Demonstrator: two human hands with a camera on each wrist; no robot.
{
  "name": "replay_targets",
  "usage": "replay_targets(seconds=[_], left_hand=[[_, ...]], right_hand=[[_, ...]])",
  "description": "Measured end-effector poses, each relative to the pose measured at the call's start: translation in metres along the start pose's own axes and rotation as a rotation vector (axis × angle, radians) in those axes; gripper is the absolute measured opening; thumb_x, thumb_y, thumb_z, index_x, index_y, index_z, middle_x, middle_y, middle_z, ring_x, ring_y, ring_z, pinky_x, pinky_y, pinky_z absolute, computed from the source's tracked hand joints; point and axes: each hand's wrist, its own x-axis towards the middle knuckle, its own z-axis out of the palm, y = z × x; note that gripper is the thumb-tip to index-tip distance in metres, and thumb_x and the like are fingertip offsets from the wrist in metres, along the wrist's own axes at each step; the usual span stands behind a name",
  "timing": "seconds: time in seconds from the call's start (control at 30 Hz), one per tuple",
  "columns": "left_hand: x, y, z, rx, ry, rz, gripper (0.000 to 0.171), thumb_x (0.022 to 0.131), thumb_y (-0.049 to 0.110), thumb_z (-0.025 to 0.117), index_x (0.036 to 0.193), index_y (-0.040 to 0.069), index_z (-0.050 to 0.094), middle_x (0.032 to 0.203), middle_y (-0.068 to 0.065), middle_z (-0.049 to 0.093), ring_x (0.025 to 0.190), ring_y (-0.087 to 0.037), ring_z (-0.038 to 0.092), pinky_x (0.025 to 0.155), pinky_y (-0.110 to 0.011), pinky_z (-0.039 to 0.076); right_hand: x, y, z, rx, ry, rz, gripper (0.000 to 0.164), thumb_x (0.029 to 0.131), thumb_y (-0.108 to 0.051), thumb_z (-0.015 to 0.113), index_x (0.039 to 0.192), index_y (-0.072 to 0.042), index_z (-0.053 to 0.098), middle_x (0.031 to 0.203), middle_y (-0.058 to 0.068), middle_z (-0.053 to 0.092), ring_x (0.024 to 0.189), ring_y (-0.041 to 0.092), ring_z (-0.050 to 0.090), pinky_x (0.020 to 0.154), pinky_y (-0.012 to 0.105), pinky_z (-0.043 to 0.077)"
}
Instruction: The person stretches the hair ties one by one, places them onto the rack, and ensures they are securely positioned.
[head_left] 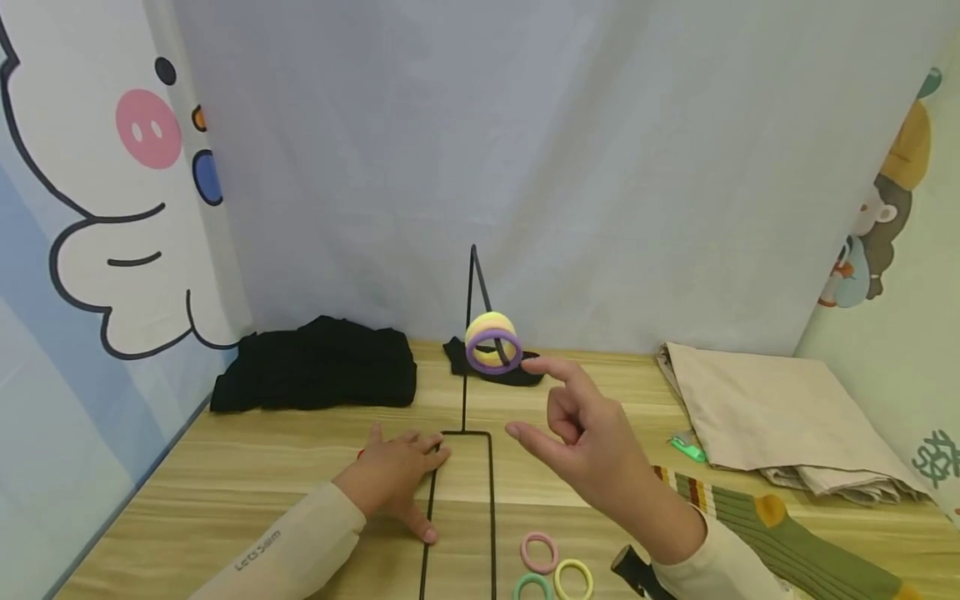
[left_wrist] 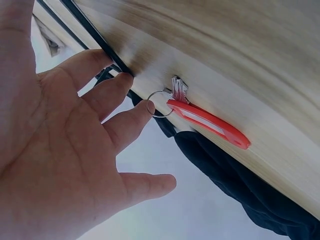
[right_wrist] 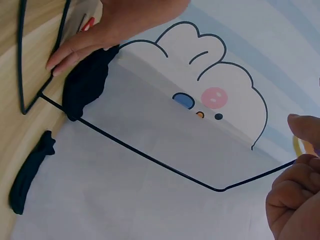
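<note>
Rings (head_left: 486, 323) hang on the stand (head_left: 464, 408), a purple ring (head_left: 470, 353) foremost. The right hand (head_left: 592, 433) is just beside them, index finger and thumb wide apart, other fingers curled; whether it touches, I cannot tell from my feed. The left hand (head_left: 397, 471) spreads across the base (head_left: 492, 500) on the table (head_left: 262, 467), near the keys (left_wrist: 179, 90).

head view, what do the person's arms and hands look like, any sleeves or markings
The left hand and right hand are bare; no gloves or rings show. The left sleeve is long and cream, with dark lettering that begins "Lets"; the rest is hard to read. The right sleeve is cream too, with no marking on the part in view.
</note>
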Motion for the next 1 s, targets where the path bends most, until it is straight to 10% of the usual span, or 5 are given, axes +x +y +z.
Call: replay_targets(seconds=[1.0], left_hand=[[0.001,0.0,0.0,0.014,-0.033,-0.019,0.11,0.051,0.074,0.069,0.144,0.027,0.034,0.153,0.004,0.026,0.14,-0.027,0.026,0.103,-0.07,0.015]], right_hand=[[-0.078,0.046,0.017,0.164,-0.677,0.729,0.04,0.084,-0.017,0.069,0.12,-0.008,0.054,0.054,-0.007,0.032,0.043,0.005,0.025,0.047,0.018,0.032]])
